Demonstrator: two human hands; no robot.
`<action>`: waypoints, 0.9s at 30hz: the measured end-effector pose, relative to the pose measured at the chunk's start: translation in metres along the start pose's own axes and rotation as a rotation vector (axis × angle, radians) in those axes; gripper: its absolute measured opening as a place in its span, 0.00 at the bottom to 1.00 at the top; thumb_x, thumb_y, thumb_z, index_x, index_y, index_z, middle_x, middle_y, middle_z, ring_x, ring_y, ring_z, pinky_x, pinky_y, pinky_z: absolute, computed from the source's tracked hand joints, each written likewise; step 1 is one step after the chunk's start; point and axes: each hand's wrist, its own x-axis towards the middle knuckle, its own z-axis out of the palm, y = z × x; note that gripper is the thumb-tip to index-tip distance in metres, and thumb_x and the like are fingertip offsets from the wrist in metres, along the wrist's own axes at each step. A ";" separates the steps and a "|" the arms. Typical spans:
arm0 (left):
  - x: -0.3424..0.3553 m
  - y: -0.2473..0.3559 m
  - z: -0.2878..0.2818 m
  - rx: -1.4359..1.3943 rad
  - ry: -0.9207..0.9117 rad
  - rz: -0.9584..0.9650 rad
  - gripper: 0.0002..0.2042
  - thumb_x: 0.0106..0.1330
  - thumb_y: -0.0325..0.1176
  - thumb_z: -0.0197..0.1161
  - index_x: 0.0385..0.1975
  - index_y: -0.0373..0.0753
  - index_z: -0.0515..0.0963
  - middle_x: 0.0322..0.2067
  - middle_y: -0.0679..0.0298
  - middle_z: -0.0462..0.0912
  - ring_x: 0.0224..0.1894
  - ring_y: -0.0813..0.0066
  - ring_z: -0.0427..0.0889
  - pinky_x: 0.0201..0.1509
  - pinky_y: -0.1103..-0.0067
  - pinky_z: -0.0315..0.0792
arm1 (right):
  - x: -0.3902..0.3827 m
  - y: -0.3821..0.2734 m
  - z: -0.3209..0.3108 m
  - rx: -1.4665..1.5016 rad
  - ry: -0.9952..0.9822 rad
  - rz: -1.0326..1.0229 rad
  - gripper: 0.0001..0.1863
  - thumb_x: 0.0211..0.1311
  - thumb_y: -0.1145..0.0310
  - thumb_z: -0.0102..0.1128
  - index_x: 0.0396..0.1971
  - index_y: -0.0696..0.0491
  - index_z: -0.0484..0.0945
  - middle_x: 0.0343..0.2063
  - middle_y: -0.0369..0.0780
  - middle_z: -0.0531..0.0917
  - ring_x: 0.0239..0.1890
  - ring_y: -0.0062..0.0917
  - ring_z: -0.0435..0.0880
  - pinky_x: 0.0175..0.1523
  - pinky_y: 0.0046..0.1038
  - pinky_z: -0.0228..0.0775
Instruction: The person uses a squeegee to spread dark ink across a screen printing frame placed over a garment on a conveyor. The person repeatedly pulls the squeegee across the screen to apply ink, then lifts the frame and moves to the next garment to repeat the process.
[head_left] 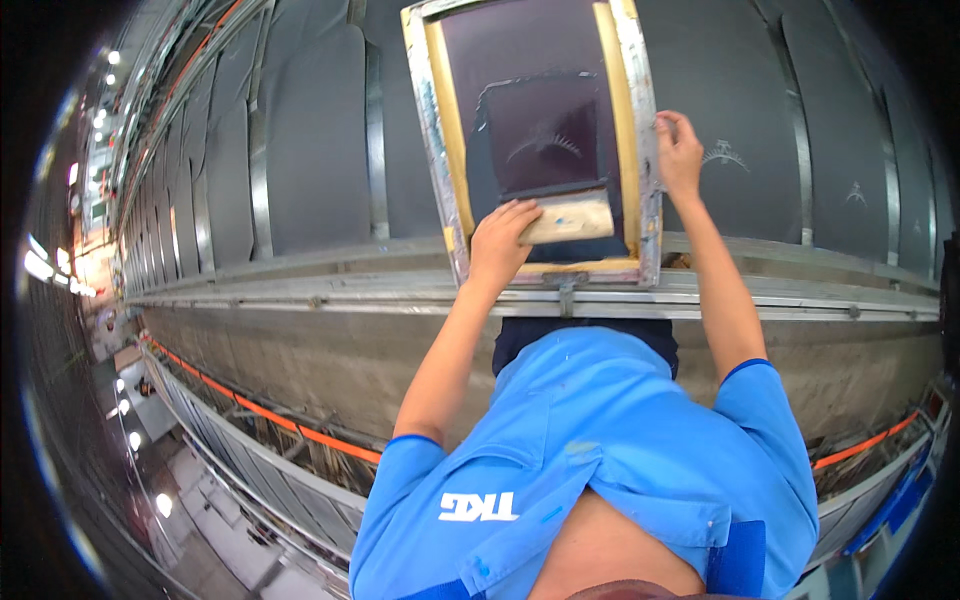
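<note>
A screen-printing frame (427,110) with paint-stained rails and yellowish tape along its inner edges lies in front of me on a long table. Its mesh (530,40) is dark purple, with an arc-shaped design showing in a darker rectangle. My left hand (500,243) is closed around the left end of a squeegee (575,217) with a pale wooden handle. The squeegee rests across the lower part of the mesh, its blade edge away from me. At the frame's right rail, my right hand (681,160) grips the outer edge with curled fingers.
Dark grey panels (315,140) lie in a row along the table, parted by shiny metal strips (376,150). To the right, a panel (735,90) bears a pale arc print. A metal rail (400,292) runs along the near edge. Behind me are orange-edged racks (290,425).
</note>
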 end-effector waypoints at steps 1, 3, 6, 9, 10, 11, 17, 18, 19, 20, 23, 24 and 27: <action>-0.004 -0.018 -0.010 0.008 -0.018 0.011 0.29 0.47 0.21 0.69 0.55 0.45 0.81 0.60 0.65 0.81 0.65 0.59 0.76 0.67 0.67 0.71 | -0.008 -0.008 0.018 -0.011 0.005 0.018 0.12 0.72 0.60 0.59 0.44 0.52 0.83 0.16 0.39 0.74 0.20 0.20 0.70 0.29 0.31 0.63; -0.014 -0.049 -0.029 0.022 -0.065 0.029 0.29 0.47 0.22 0.69 0.55 0.45 0.81 0.60 0.66 0.81 0.65 0.59 0.76 0.67 0.67 0.71 | -0.028 -0.019 0.046 -0.036 0.013 0.065 0.12 0.72 0.60 0.59 0.44 0.52 0.83 0.16 0.39 0.75 0.19 0.22 0.71 0.28 0.33 0.63; -0.029 -0.088 -0.041 0.057 -0.067 0.056 0.31 0.47 0.23 0.71 0.57 0.48 0.81 0.61 0.68 0.81 0.64 0.62 0.76 0.64 0.68 0.72 | -0.040 -0.028 0.084 0.021 0.032 0.026 0.12 0.71 0.60 0.59 0.44 0.52 0.82 0.16 0.42 0.77 0.19 0.25 0.73 0.29 0.35 0.64; -0.036 -0.100 -0.048 0.102 -0.054 0.087 0.32 0.45 0.24 0.71 0.57 0.50 0.82 0.60 0.72 0.82 0.62 0.65 0.78 0.61 0.69 0.73 | -0.044 -0.034 0.094 -0.054 -0.010 0.033 0.12 0.72 0.61 0.60 0.44 0.53 0.82 0.16 0.34 0.70 0.20 0.15 0.64 0.27 0.27 0.58; -0.039 -0.108 -0.049 0.112 -0.043 0.105 0.32 0.45 0.23 0.71 0.57 0.51 0.82 0.59 0.73 0.82 0.62 0.65 0.78 0.61 0.69 0.73 | -0.044 -0.033 0.099 -0.049 0.020 -0.006 0.12 0.72 0.61 0.59 0.45 0.53 0.82 0.16 0.34 0.69 0.20 0.15 0.63 0.27 0.27 0.58; -0.042 -0.113 -0.049 0.122 -0.032 0.120 0.32 0.45 0.23 0.71 0.57 0.51 0.82 0.59 0.73 0.83 0.61 0.65 0.79 0.61 0.69 0.73 | -0.044 -0.031 0.099 -0.064 0.017 0.013 0.12 0.72 0.60 0.59 0.45 0.53 0.82 0.16 0.35 0.70 0.20 0.16 0.64 0.27 0.28 0.58; -0.077 -0.119 -0.049 0.093 -0.051 0.204 0.33 0.44 0.21 0.69 0.57 0.50 0.82 0.59 0.71 0.83 0.61 0.65 0.79 0.61 0.66 0.73 | -0.041 -0.026 0.099 -0.190 -0.059 0.116 0.13 0.72 0.60 0.58 0.45 0.51 0.82 0.24 0.48 0.81 0.28 0.39 0.82 0.38 0.37 0.72; -0.079 -0.118 -0.049 0.099 -0.061 0.213 0.33 0.45 0.21 0.69 0.57 0.50 0.82 0.59 0.71 0.83 0.61 0.64 0.79 0.61 0.66 0.73 | -0.039 -0.030 0.097 -0.195 -0.083 0.144 0.13 0.71 0.59 0.58 0.45 0.51 0.82 0.26 0.48 0.82 0.30 0.39 0.83 0.40 0.37 0.72; -0.079 -0.117 -0.049 0.105 -0.072 0.225 0.32 0.45 0.21 0.69 0.57 0.49 0.82 0.59 0.71 0.82 0.61 0.64 0.79 0.62 0.66 0.73 | -0.039 -0.031 0.095 -0.200 -0.105 0.173 0.13 0.71 0.59 0.58 0.46 0.51 0.83 0.29 0.49 0.84 0.32 0.39 0.84 0.41 0.37 0.73; -0.076 -0.117 -0.048 0.108 -0.072 0.208 0.32 0.45 0.20 0.68 0.57 0.50 0.82 0.59 0.70 0.82 0.62 0.64 0.78 0.63 0.66 0.73 | -0.042 -0.027 0.094 -0.243 -0.127 0.112 0.14 0.71 0.58 0.58 0.47 0.50 0.83 0.35 0.48 0.84 0.37 0.38 0.83 0.44 0.37 0.73; -0.020 -0.121 -0.049 0.113 -0.015 0.183 0.30 0.48 0.19 0.67 0.56 0.49 0.83 0.58 0.68 0.83 0.61 0.61 0.80 0.63 0.66 0.74 | -0.035 -0.029 0.080 -0.496 -0.197 -0.101 0.19 0.69 0.53 0.61 0.53 0.49 0.82 0.50 0.47 0.82 0.51 0.38 0.81 0.53 0.38 0.73; 0.002 -0.129 -0.048 0.092 0.012 0.168 0.29 0.49 0.19 0.67 0.55 0.48 0.83 0.56 0.66 0.85 0.58 0.60 0.81 0.62 0.67 0.75 | -0.029 -0.053 0.074 -0.658 -0.263 -0.189 0.22 0.68 0.51 0.62 0.55 0.49 0.82 0.54 0.46 0.81 0.55 0.38 0.79 0.57 0.38 0.72; 0.088 -0.142 -0.072 -0.063 -0.045 0.022 0.26 0.51 0.21 0.68 0.53 0.50 0.84 0.49 0.60 0.87 0.49 0.59 0.86 0.53 0.69 0.79 | -0.006 -0.114 0.078 -0.573 -0.490 -0.344 0.29 0.64 0.47 0.65 0.60 0.49 0.79 0.57 0.43 0.79 0.60 0.38 0.77 0.61 0.39 0.71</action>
